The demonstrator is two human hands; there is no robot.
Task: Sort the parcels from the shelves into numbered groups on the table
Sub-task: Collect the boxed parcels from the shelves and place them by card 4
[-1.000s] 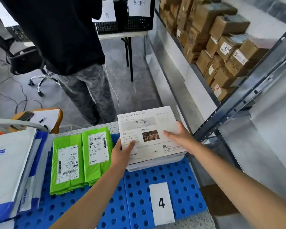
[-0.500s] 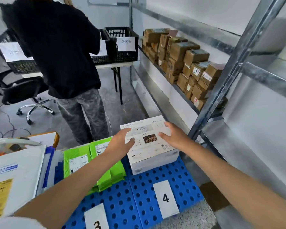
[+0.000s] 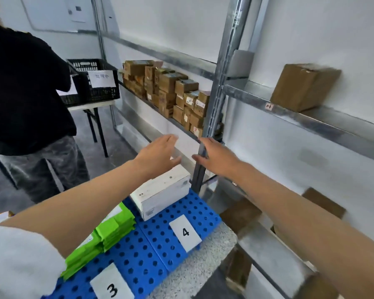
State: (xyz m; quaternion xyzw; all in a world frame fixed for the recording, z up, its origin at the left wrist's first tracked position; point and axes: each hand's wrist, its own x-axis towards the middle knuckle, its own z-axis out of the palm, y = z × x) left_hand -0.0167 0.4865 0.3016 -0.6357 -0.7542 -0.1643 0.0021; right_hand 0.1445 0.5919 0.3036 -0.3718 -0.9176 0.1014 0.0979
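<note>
A white box (image 3: 162, 192) lies on the blue perforated mat (image 3: 151, 251) behind the card marked 4 (image 3: 185, 232). Green mailers (image 3: 108, 234) are stacked behind the card marked 3 (image 3: 112, 287). My left hand (image 3: 160, 151) hovers above the white box with straight fingers and holds nothing. My right hand (image 3: 216, 156) is raised beside it, fingers spread and empty, in front of the shelf post. A brown cardboard parcel (image 3: 303, 86) stands on the upper right shelf. Many brown parcels (image 3: 171, 93) are piled on the far shelf.
A metal shelf post (image 3: 222, 83) rises just behind my right hand. A person in a black top (image 3: 24, 93) stands at the left by a table with black crates (image 3: 95, 80). More brown boxes (image 3: 324, 203) sit on lower shelves at the right.
Both hands have let go of the white box, which now lies on the mat in group 4. The hands have lifted off it and the view has swung up toward the shelves.
</note>
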